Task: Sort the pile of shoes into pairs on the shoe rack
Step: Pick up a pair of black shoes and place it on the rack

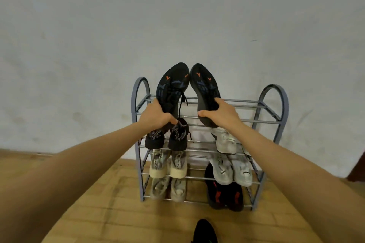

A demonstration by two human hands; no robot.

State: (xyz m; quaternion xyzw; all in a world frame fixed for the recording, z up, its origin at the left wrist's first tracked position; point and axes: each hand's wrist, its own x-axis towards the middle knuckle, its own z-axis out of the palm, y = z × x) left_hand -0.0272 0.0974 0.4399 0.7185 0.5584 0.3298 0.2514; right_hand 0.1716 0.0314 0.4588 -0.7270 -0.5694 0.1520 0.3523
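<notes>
Above the shoe rack (271,122), the left hand (156,115) and right hand (221,114) each have fingers curled tight round the heel of a black shoe (171,85) and its mate (205,87), soles facing the person, toes touching beyond the fingertips, likely to confirm they match

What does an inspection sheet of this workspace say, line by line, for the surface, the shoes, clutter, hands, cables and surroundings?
Surface: wooden floor; grey shoe rack, top tier bare.
Job's things: two black shoes, soles facing the camera, left shoe, right shoe; pairs fill the lower tiers, for example a black pair.
Clutter: one black shoe on the floor.
Hands: left hand and right hand each grip one shoe.
Cables: nothing seen.
Surroundings: plain pale wall.
</notes>
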